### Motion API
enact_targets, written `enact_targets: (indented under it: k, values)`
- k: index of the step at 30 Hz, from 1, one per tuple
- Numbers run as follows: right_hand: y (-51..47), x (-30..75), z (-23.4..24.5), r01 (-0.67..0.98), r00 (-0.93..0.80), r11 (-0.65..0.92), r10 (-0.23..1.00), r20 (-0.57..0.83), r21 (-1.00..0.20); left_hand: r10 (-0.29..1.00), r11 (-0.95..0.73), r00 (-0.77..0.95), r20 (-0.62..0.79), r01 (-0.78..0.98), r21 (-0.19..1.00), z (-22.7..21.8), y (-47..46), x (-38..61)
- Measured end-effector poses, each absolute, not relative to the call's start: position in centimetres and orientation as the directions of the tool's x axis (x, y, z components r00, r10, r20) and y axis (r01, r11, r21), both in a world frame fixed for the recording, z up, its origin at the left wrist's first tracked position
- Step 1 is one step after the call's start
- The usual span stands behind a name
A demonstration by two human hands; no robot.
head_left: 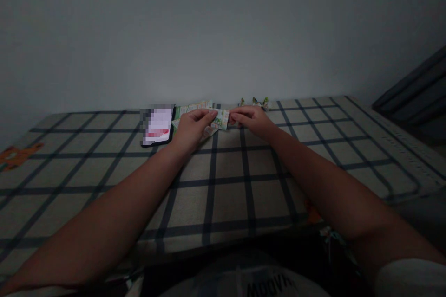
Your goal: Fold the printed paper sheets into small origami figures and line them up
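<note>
My left hand (193,125) grips a green and white printed paper piece (221,119), thumb on top and fingers behind it. More green printed paper (193,107) lies under and behind this hand, partly hidden by it. At the held piece's right edge, my right hand (254,120) is closed in a pinch. Whether its fingertips hold that edge or a small bit beside it cannot be made out. Several small crumpled paper scraps (258,101) lie just beyond my right hand, near the wall.
A phone with a lit screen (158,125) lies left of the papers. Everything rests on a checked tablecloth (230,195), its far edge against a grey wall (223,32). An orange figure (19,155) shows on the cloth at far left. A dark striped object (414,83) stands at right.
</note>
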State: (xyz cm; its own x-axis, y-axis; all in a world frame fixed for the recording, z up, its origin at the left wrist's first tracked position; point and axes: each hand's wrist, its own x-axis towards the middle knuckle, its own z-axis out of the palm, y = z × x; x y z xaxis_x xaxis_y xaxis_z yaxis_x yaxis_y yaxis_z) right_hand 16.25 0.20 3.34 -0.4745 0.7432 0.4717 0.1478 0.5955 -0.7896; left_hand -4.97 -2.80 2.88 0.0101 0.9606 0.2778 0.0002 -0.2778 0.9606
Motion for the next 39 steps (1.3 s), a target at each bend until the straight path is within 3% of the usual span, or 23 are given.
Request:
enact_targets:
  k: [4, 10, 20, 26, 30, 35, 39]
  values:
    - [0.3, 16.1, 3.1, 0.128, -0.443, 0.591, 0.752, 0.487, -0.796, 0.977, -0.205, 0.033, 0.211, -0.133, 0.97, 2.6, -2.5, -5.0]
    - [0.8, 16.1, 2.6, 0.089, -0.466, 0.574, 0.746, 0.475, -0.814, 0.98, -0.172, 0.07, 0.187, -0.177, 0.969, 2.5, -2.3, -4.9]
    - [0.8, 16.0, 2.6, 0.119, -0.379, 0.575, 0.78, 0.498, -0.81, 0.97, -0.239, 0.034, 0.239, 0.001, 0.971, 2.8, -2.9, -4.8]
    - [0.6, 15.9, 2.9, 0.11, -0.34, 0.578, 0.787, 0.516, -0.809, 0.967, -0.255, 0.027, 0.254, 0.02, 0.967, 2.9, -2.9, -4.6]
    - [0.6, 15.8, 3.0, 0.055, -0.355, 0.51, 0.814, 0.461, -0.858, 0.96, -0.277, 0.038, 0.277, 0.013, 0.961, 2.5, -2.6, -4.6]
    - [0.3, 15.9, 3.4, 0.002, -0.39, 0.398, 0.845, 0.366, -0.917, 0.944, -0.327, -0.001, 0.33, 0.134, 0.935, 2.5, -2.6, -4.8]
    - [0.3, 15.8, 3.5, 0.114, -0.376, 0.485, 0.829, 0.415, -0.867, 0.926, -0.369, 0.004, 0.377, 0.219, 0.903, 3.1, -3.2, -4.7]
